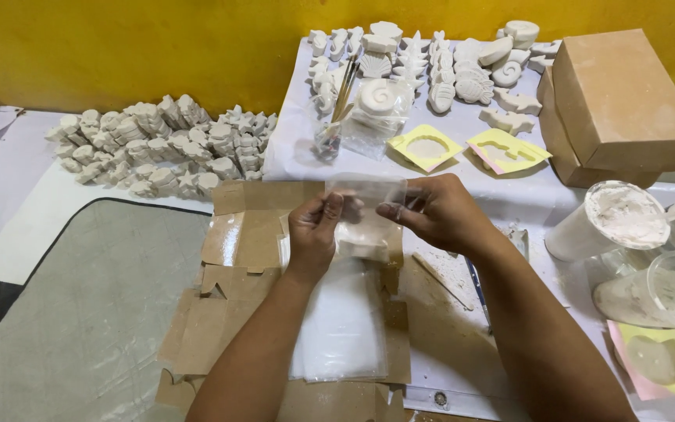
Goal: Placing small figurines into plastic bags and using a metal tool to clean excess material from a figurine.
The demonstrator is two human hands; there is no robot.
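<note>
Clear plastic bag (366, 191) stretched between both hands, left fingers (330, 209), right fingers (400, 211) pinching its edges.

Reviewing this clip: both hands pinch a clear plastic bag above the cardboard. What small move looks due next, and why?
Probably pulling the clear bag's mouth apart. The left hand and right hand each pinch its upper edge from opposite sides, and the bag looks flat and empty. A small white plaster piece lies just below on the stack of bags.
</note>
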